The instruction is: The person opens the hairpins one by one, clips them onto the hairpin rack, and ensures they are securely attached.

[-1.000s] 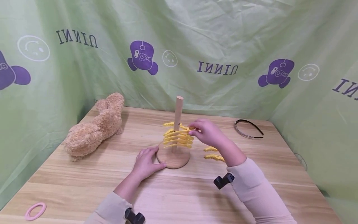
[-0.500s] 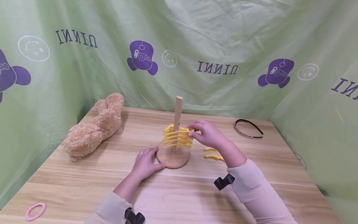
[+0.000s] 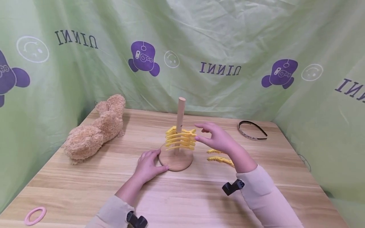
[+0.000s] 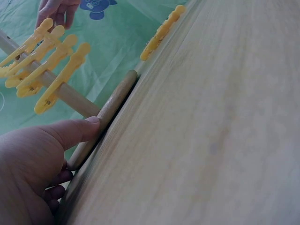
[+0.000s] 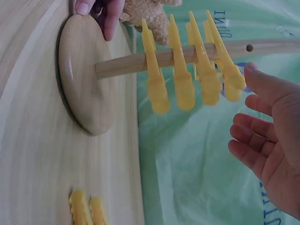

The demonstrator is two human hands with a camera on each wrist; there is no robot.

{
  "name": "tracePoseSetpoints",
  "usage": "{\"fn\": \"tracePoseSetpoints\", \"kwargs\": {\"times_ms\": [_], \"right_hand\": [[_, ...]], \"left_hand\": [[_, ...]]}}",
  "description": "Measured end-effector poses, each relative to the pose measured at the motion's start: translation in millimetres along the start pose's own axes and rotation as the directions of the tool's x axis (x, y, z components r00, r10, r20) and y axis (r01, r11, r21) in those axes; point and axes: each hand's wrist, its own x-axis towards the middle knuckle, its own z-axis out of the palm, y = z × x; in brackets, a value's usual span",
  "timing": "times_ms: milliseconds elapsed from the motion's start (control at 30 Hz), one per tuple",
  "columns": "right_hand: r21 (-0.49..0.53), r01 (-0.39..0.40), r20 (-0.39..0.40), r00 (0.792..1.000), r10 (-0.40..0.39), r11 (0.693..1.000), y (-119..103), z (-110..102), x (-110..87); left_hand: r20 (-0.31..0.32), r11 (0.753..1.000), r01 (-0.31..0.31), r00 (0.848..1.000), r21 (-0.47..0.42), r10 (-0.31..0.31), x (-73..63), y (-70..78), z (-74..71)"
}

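Note:
A wooden post (image 3: 180,115) rises upright from a round wooden base (image 3: 177,162). Several yellow hair clips (image 3: 181,143) are clipped around the post, one above another. My left hand (image 3: 149,165) grips the left rim of the base; in the left wrist view its thumb (image 4: 77,131) lies on the edge with other fingers bent behind. My right hand (image 3: 215,138) hovers just right of the topmost clip, fingers loosely parted and nothing in them. In the right wrist view the thumb tip is very near that clip's end (image 5: 238,79); contact cannot be told.
Two loose yellow hair clips (image 3: 219,159) lie right of the base, partly under my right forearm. A black headband (image 3: 251,136) is at the back right. A fluffy plush toy (image 3: 95,134) lies on the left, and a pink ring (image 3: 35,216) near the front left edge. Green curtains surround the table.
My right hand has let go of the topmost hair clip and drawn slightly right. That clip's jaws, spread around the post earlier, have closed on it. My left hand stays on the base.

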Motion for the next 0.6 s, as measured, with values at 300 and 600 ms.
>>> {"fn": "tracePoseSetpoints", "kwargs": {"times_ms": [300, 600], "right_hand": [[-0.001, -0.08, -0.058, 0.995, 0.079, 0.997, 33, -4, -35.2], [0.02, -0.165, -0.13, 0.978, 0.166, 0.986, 71, 0, -72.2]], "left_hand": [[0.001, 1.0, 0.0, 1.0, -0.005, 0.0, 0.6, -1.9, 0.7], [0.0, 1.0, 0.001, 1.0, -0.006, -0.001, 0.1, -1.5, 0.7]]}}
